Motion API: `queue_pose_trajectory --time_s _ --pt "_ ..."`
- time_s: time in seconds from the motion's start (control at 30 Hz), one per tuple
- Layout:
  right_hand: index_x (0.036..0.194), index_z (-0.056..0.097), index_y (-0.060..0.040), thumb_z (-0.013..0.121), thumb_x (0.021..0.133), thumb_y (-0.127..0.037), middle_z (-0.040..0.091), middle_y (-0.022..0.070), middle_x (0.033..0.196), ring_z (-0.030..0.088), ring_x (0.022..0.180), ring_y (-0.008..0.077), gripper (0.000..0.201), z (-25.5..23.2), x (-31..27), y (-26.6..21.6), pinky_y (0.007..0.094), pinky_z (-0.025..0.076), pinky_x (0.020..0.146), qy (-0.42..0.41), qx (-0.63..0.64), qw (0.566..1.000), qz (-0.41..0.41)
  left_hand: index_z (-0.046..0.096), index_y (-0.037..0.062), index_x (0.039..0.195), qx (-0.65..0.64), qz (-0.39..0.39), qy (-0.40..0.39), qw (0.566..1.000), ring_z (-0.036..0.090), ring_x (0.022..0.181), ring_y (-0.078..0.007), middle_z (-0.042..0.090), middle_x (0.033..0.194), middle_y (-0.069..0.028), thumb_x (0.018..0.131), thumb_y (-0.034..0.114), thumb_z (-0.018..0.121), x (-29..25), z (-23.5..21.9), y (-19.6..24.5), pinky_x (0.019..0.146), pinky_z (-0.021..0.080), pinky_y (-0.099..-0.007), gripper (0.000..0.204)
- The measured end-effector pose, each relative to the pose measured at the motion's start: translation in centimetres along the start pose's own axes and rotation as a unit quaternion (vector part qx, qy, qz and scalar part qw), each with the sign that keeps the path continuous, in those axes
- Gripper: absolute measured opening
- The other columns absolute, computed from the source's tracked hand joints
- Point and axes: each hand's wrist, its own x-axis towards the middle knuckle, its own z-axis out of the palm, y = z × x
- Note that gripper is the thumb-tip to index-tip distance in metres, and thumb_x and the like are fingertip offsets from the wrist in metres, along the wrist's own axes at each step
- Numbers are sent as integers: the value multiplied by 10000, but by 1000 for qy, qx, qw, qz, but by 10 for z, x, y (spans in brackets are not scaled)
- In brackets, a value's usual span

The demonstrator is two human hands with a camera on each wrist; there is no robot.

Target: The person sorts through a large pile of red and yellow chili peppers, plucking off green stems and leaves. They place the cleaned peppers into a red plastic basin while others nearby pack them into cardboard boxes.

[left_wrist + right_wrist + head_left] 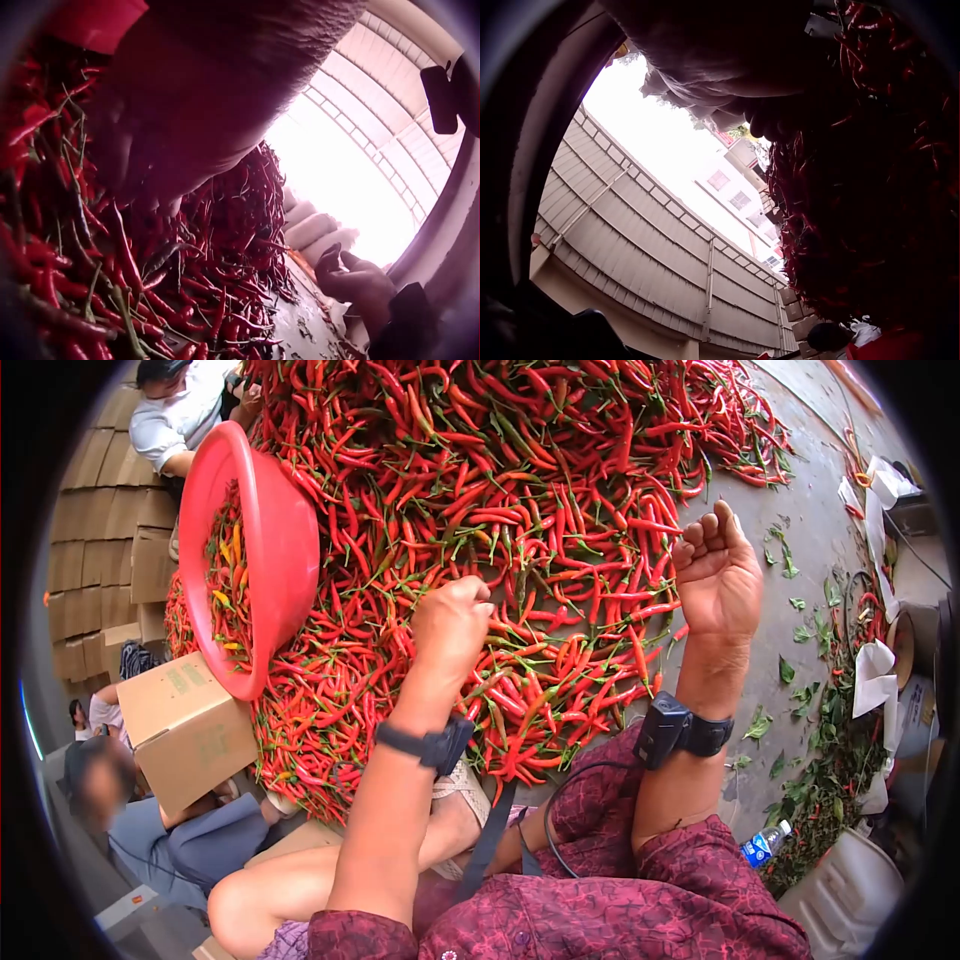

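Note:
A large heap of red chili peppers (560,560) with green stems spreads over the floor. Over its near part is my left hand (452,628), back upward and fingers bent down toward the peppers. In the left wrist view its fingertips lie right at a long red chili (126,251); the dark underside leaves me unable to tell whether one is pinched. My right hand (720,582) is turned palm up at the heap's right edge, its fingers loosely bent and nothing on the palm.
A pink plastic basin (285,550) with some chilies inside stands tilted at left. Beside it are a cardboard box (190,730) and a seated person (190,840). Another person bends at the top left. Leaves and a water bottle (765,844) lie at right.

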Motion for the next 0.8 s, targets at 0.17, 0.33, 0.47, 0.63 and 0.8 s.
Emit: queue_pose_trajectory --time_s 0.17,0.33,0.47,0.63,0.8 --pt "1025 579 -55 489 941 -203 618 36 863 590 774 173 192 -5 2 -2 307 481 661 1 6 1000 9 628 65 797 180 30 -61 981 613 809 -331 621 836 -140 599 150 747 20 45 -5 681 487 -430 247" --pt "1032 582 -59 495 936 -202 622 27 870 594 778 170 193 -3 3 -1 307 481 656 6 9 1000 13 621 50 706 200 63 -70 975 605 786 -349 600 811 -139 602 175 746 10 46 -16 677 486 -443 205" --pt "1033 588 -60 491 937 -203 622 19 863 595 776 166 197 -6 3 5 307 483 651 6 14 999 30 616 26 683 -59 23 -102 993 607 643 -214 589 679 -82 639 67 723 -1 36 -29 598 485 -338 124" --pt "1017 588 -57 500 932 -196 622 19 854 595 762 166 185 -2 1 0 305 481 640 -12 27 999 26 608 12 700 -147 -38 -231 961 584 614 -86 603 620 -42 715 -1 656 3 15 9 582 470 -253 52" --pt "1010 587 -58 516 924 -191 625 22 846 593 759 167 174 -2 3 4 304 480 637 8 25 999 28 670 44 801 -33 97 -23 994 644 671 -260 649 739 -139 734 89 627 22 55 19 620 493 -341 91"
